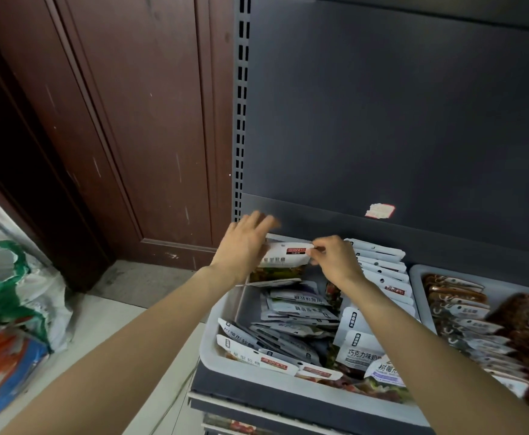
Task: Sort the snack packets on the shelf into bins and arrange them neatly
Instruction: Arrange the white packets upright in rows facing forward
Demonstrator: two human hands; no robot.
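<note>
Pinching the upper right corner of a white snack packet (283, 254) between thumb and curled fingers, the person's right hand (335, 260) holds it upright at the far left corner of a light grey bin (208, 348), while the left hand (246, 243) lies against the packet's left edge with fingers extended and slightly blurred; whether those fingers curl around the packet cannot be told. The packet, white on top with a red label and a darker printed lower half, stands above the bin's back rim. Below it, loose packets (291, 309) lie jumbled flat in the left part of the bin, some face up, some overlapping at angles. Along the bin's right side, a row of white packets (379, 265) stands on edge, one behind another, just beside the right wrist. More packets, one with a purple label (382, 372), lean at the bin's near right corner. A second bin (417, 277) sits just to the right, filled with rows of brown packets (464, 312). Both bins rest on a dark grey shelf (257, 394) whose back panel (398, 120) carries a torn sticker (379, 211) and a slotted upright (241, 105) at its left edge. A reddish-brown wooden door (131, 120) stands left of the shelf, with printed sacks (15, 309) heaped on the floor at the lower left.
</note>
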